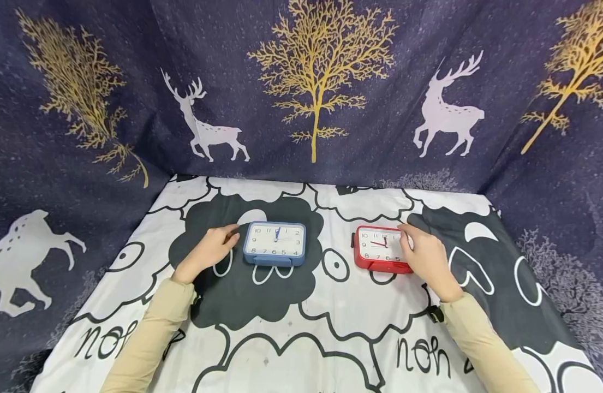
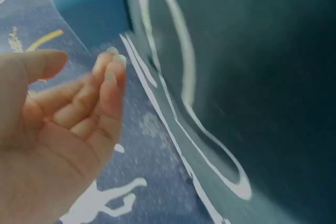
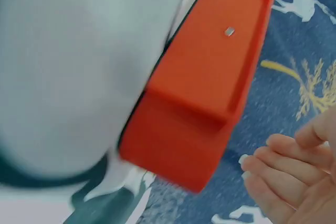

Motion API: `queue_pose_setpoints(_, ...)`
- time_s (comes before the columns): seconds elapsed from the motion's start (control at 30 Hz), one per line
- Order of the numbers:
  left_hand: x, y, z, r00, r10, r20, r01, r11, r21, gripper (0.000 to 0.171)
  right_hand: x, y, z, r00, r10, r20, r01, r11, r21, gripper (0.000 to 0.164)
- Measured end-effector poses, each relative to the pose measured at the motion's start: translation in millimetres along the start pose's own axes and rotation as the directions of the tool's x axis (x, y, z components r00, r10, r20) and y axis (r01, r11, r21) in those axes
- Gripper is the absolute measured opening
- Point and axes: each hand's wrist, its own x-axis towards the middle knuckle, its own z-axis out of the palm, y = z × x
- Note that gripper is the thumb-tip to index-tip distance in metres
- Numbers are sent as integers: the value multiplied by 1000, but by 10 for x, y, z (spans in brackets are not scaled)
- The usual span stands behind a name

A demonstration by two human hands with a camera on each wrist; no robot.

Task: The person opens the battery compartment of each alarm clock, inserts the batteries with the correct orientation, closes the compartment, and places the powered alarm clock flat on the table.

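Observation:
A blue rectangular alarm clock with a white dial faces up on the cloth, left of the middle. Just off its left end is my left hand, fingers loosely bent and holding nothing. The left wrist view has the clock's blue side above the fingertips. To the right lies a red alarm clock of similar shape. My right hand is at its right end and covers part of the dial in the head view. In the right wrist view, a gap separates those fingers from the red casing.
Both clocks lie on a white and dark cloth printed with cartoon sheep. A dark blue curtain with deer and golden trees rises behind and at both sides. A small black part shows at the red clock's left edge.

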Motion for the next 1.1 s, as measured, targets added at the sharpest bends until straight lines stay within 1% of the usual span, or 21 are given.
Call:
queue_pose_setpoints(0.07,18,49,1,999,-31,14,31,999,-13,41,16,-67,23,998,-15,-53,16,1000,17,21)
queue_pose_setpoints(0.17,43,118,6,997,-80,14,80,997,-15,44,32,-182,50,997,-25,-78,29,999,44,20)
queue_pose_setpoints(0.27,60,183,20,992,-129,5,129,991,-31,44,44,-295,91,998,-25,-59,30,997,78,19)
queue_pose_setpoints(0.3,61,206,25,989,-150,8,150,987,-51,45,48,-336,106,999,-27,-47,31,995,91,19)
queue_pose_setpoints(0.33,61,229,31,984,-176,16,177,980,-86,45,51,-376,125,999,-32,-33,35,994,107,19)
queue_pose_setpoints(0.4,55,266,45,972,-233,32,235,959,-159,46,58,-441,172,999,-42,2,41,990,134,19)
queue_pose_setpoints(0.47,46,305,54,954,-296,48,299,926,-231,47,63,-517,212,998,-58,36,51,984,170,20)
queue_pose_setpoints(0.53,46,333,61,934,-352,59,352,882,-313,49,73,-583,251,995,-73,69,58,977,203,20)
queue_pose_setpoints(0.6,53,347,71,918,-391,64,384,840,-383,50,83,-643,290,992,-85,94,60,970,237,19)
queue_pose_setpoints(0.7,69,345,94,900,-430,73,411,779,-474,51,93,-717,357,987,-95,126,58,960,272,18)
queue_pose_setpoints(0.77,73,339,112,893,-441,87,417,741,-526,51,96,-764,407,984,-104,148,58,956,288,19)
queue_pose_setpoints(0.83,74,334,130,892,-440,106,416,704,-576,50,95,-806,460,978,-109,175,54,955,292,21)
queue_pose_setpoints(0.97,80,328,178,896,-415,155,403,617,-676,51,108,-895,558,961,-122,248,41,951,308,24)
queue_pose_setpoints(1.03,84,330,208,898,-405,173,401,586,-704,51,125,-944,597,948,-123,293,22,945,327,27)
queue_pose_setpoints(1.07,84,337,223,897,-404,179,402,580,-708,52,134,-966,617,941,-124,315,14,944,330,28)
queue_pose_setpoints(1.1,85,344,237,895,-406,184,405,568,-717,52,145,-988,637,933,-122,339,0,941,339,29)
